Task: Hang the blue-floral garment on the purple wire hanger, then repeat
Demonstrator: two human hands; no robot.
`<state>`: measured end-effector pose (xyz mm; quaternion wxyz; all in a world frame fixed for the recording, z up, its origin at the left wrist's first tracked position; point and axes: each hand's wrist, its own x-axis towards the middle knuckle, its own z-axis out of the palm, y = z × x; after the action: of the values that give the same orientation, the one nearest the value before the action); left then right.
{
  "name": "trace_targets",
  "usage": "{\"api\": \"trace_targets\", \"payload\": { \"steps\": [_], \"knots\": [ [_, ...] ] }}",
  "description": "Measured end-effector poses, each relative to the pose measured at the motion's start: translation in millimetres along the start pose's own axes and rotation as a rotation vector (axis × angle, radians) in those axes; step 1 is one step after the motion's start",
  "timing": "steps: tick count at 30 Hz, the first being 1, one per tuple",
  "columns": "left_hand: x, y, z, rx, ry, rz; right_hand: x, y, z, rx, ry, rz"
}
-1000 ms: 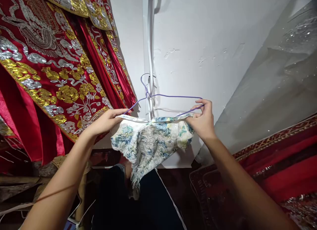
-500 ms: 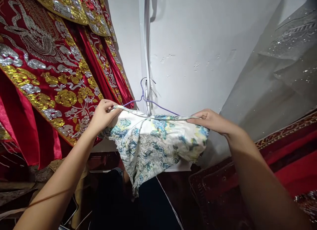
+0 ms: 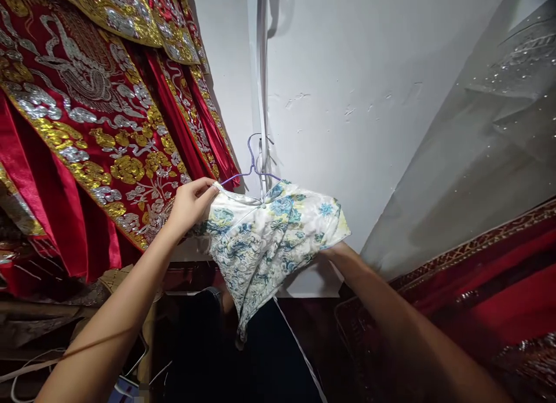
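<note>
A white garment with a blue and yellow flower print [image 3: 269,235] hangs on a thin purple wire hanger [image 3: 252,160] against the white wall. My left hand [image 3: 191,201] pinches the garment's left shoulder edge. My right arm reaches under the garment's right side, and my right hand is hidden behind the cloth. The hanger's right arm is covered by the fabric.
Red robes with gold and silver embroidery [image 3: 87,125] hang at the left. A grey glittery cloth [image 3: 486,136] hangs at the right above red embroidered fabric [image 3: 499,287]. A white strip [image 3: 260,73] runs down the wall behind the hanger. Dark cloth [image 3: 234,356] lies below.
The garment's right shoulder has gone over the hanger's right arm. My right hand let go of the top edge and moved down behind the cloth. My left hand stayed at the left shoulder.
</note>
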<state>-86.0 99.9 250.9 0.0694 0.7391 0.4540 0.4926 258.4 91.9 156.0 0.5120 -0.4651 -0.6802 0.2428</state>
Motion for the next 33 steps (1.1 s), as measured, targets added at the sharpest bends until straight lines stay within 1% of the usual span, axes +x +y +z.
{"api": "trace_targets", "payload": {
  "steps": [3, 5, 6, 8, 10, 11, 12, 13, 14, 16, 17, 18, 19, 20, 22, 23, 25, 27, 28, 30, 33],
  "knots": [
    [-2, 0, 1.6, -0.058, -0.052, -0.073, -1, 7, -25, 0.219, 0.019, 0.083],
    [0, 1, 5.7, -0.055, -0.052, -0.097, 3, -4, -45, 0.393, 0.019, 0.162],
    [1, 2, 7.1, -0.036, -0.029, -0.09, 5, -14, -53, 0.446, 0.019, 0.183],
    [5, 4, 7.3, 0.008, 0.049, -0.064, 11, -43, -60, 0.47, 0.011, 0.162],
    [7, 6, 4.1, 0.036, 0.12, -0.051, 14, -74, -57, 0.468, -0.02, 0.107],
    [7, 6, 1.8, 0.048, 0.141, -0.045, 13, -86, -53, 0.469, -0.057, 0.085],
    [6, 6, -0.5, 0.06, 0.15, -0.035, 12, -96, -48, 0.477, -0.113, 0.065],
    [4, 4, -2.4, 0.067, 0.149, -0.025, 9, -102, -43, 0.488, -0.202, 0.045],
    [0, 3, -3.6, 0.058, 0.139, -0.018, 5, -104, -38, 0.492, -0.329, 0.029],
    [-8, 0, -3.5, -0.032, 0.124, -0.022, -5, -98, -25, 0.431, -0.619, 0.019],
    [-13, 0, -1.9, -0.099, 0.126, -0.035, -10, -91, -16, 0.364, -0.717, 0.02],
    [-18, 1, 0.6, -0.17, 0.137, -0.047, -14, -82, -6, 0.284, -0.753, 0.018],
    [-23, 5, 4.1, -0.242, 0.155, -0.055, -19, -73, 6, 0.201, -0.725, 0.0],
    [-27, 11, 8.6, -0.314, 0.169, -0.058, -24, -64, 19, 0.116, -0.637, -0.039],
    [-33, 29, 20.0, -0.497, 0.171, -0.082, -32, -50, 50, -0.052, -0.465, -0.197],
    [-35, 40, 26.5, -0.622, 0.155, -0.112, -34, -47, 64, -0.157, -0.4, -0.281],
    [-39, 60, 39.6, -0.885, 0.082, -0.216, -36, -45, 89, -0.347, -0.285, -0.439],
    [-42, 74, 50.2, -1.074, 0.007, -0.326, -34, -48, 101, -0.451, -0.191, -0.545],
    [-44, 76, 53.6, -1.13, -0.019, -0.361, -32, -50, 102, -0.469, -0.163, -0.571],
    [-48, 70, 55.5, -1.189, -0.043, -0.381, -29, -53, 92, -0.463, -0.14, -0.563],
    [-60, 42, 48.1, -1.199, -0.014, -0.382, -33, -49, 58, -0.431, -0.099, -0.458]
  ]
}}
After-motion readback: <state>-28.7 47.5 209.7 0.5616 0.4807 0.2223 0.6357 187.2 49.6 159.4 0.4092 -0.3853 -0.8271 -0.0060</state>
